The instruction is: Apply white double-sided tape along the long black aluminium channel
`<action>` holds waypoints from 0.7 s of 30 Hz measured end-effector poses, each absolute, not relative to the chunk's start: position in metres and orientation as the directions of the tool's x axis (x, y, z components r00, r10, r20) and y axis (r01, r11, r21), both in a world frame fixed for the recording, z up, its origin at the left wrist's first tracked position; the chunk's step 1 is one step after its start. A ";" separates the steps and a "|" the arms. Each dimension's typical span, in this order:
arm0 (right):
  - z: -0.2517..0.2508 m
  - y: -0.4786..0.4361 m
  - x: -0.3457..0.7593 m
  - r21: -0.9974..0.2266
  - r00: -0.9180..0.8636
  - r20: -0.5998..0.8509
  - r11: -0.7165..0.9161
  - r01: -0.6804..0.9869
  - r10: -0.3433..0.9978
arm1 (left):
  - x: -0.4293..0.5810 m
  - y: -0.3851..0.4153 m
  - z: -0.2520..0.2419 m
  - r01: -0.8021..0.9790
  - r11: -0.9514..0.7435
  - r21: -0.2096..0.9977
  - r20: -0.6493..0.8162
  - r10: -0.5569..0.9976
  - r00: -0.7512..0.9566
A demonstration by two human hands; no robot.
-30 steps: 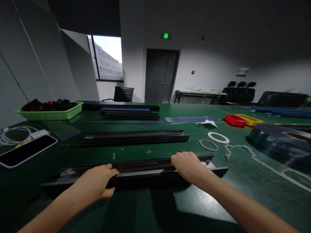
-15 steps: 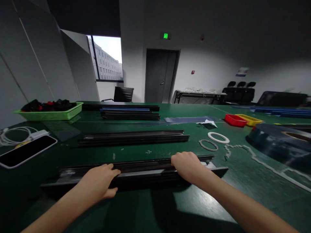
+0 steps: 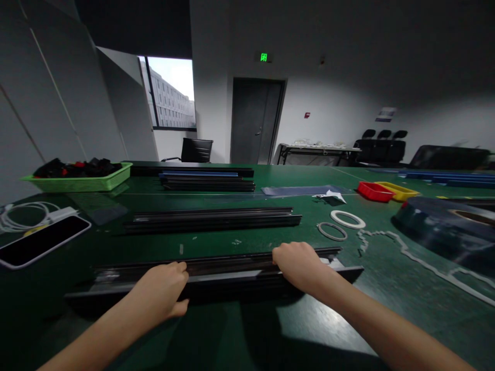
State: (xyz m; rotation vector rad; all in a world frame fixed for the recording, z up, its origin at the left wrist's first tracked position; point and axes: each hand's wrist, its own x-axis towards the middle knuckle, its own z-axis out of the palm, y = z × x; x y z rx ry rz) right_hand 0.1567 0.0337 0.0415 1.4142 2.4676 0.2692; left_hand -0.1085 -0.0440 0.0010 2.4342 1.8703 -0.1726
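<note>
Left hand (image 3: 164,288): curled onto black rail (image 3: 234,292), apparently gripped.
Right hand (image 3: 297,265): curled over same rail; grip cannot be told.
Black rail: laid across lower centre.
Pale strip (image 3: 228,276): seemingly laid along it; completeness unclear.
Second rail (image 3: 212,221): untouched, mid-frame.

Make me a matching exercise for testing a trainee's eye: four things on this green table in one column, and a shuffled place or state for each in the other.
Things
1. Nearest black rail
2. Phone
3. Green basket
4. Red tray

Places and states
A. Next to a yellow tray
B. Held by two hands, the left hand and the right hand
C. Holding black and red pieces
D. Lying flat, screen dark

Right pairs: 1-B, 2-D, 3-C, 4-A
</note>
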 end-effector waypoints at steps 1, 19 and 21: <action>0.041 0.034 0.157 0.302 -0.481 -0.149 0.503 0.810 0.864 | -0.108 -0.044 0.000 0.963 -0.268 -0.017 -0.119 0.957 0.265; 0.042 0.033 0.155 0.318 -0.487 -0.147 0.507 0.801 0.861 | -0.106 -0.041 -0.008 0.887 -0.412 0.209 0.004 0.907 0.421; 0.042 0.033 0.155 0.315 -0.483 -0.154 0.506 0.803 0.862 | -0.107 -0.039 -0.010 0.896 -0.400 0.195 -0.012 0.912 0.410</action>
